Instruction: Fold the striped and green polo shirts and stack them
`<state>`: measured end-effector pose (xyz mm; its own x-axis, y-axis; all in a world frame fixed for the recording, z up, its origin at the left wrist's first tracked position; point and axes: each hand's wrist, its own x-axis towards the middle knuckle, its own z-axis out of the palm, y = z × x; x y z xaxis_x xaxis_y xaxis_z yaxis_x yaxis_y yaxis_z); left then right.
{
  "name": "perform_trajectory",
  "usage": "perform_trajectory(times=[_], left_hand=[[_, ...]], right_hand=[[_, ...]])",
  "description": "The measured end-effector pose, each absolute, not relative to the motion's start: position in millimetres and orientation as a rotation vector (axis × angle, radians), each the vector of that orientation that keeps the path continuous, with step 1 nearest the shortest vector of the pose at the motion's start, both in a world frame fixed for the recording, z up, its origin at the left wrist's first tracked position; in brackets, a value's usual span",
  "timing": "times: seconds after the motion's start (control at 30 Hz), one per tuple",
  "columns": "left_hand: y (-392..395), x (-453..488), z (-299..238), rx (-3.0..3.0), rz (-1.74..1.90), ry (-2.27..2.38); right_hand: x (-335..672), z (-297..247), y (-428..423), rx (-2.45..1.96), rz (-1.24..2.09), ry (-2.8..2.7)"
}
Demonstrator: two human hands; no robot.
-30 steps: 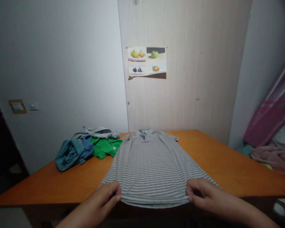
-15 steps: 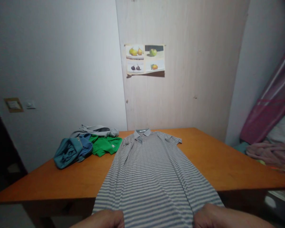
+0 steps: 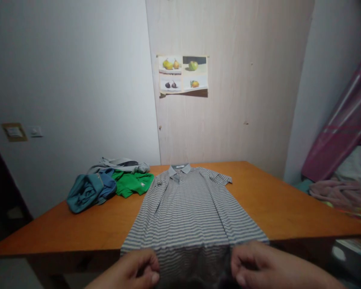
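Observation:
A grey-and-white striped polo shirt [image 3: 186,208] lies front up on the table, its collar toward the wall and its lower end at the near edge. My left hand [image 3: 138,267] is closed at the left part of the shirt's bottom, fingers curled in a pinch. On the other side, my right hand [image 3: 254,263] is curled the same way at the right part of the bottom. Between both hands the hem area hangs below the table edge, dark and blurred.
An orange-brown wooden table [image 3: 276,208] stands against the wall. On its left lie a green garment [image 3: 132,182], a blue-teal garment [image 3: 87,192] and a grey garment [image 3: 120,163]. A fruit picture [image 3: 183,74] hangs behind. Pink cloth [image 3: 339,192] is heaped at the right.
Both hands have risen a little and come slightly nearer each other at the shirt's bottom. The lower part of the shirt, flat and taut before, now drops at the table edge.

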<state>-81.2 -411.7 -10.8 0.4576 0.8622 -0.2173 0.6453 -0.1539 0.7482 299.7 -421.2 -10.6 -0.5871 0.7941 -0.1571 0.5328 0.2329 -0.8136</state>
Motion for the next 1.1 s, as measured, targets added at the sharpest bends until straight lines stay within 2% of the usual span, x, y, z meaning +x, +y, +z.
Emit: perform_trajectory(times=[0.17, 0.27, 0.37, 0.5, 0.63, 0.9, 1.1], left_hand=[[-365.6, -101.2, -13.7, 1.834, 0.953, 1.418], [-336.2, -116.2, -19.3, 1.853, 1.090, 1.705], [-316.7, -122.3, -24.0, 1.903, 0.951, 1.952], [-307.9, -114.3, -25.7, 2.024, 0.722, 2.162], [-307.1, -102.3, -24.8, 2.039, 0.590, 2.295], [-308.2, -99.6, -26.7, 1.917, 0.615, 2.460], [-322.0, -106.7, -20.7, 1.925, 0.349, 2.554]], right_hand=[[322.7, -21.3, -362.5, -1.326, 0.846, -1.858], [344.8, -33.3, -320.1, -1.538, 0.445, -1.721], [359.0, -37.6, -294.0, -1.926, 0.221, -1.637], [353.7, -35.4, -283.8, -2.251, 0.124, -1.617], [338.9, -37.9, -283.0, -2.289, 0.033, -1.751], [343.2, -47.3, -284.5, -2.314, -0.157, -1.760], [380.9, -48.3, -289.4, -2.400, -0.160, -1.762]])
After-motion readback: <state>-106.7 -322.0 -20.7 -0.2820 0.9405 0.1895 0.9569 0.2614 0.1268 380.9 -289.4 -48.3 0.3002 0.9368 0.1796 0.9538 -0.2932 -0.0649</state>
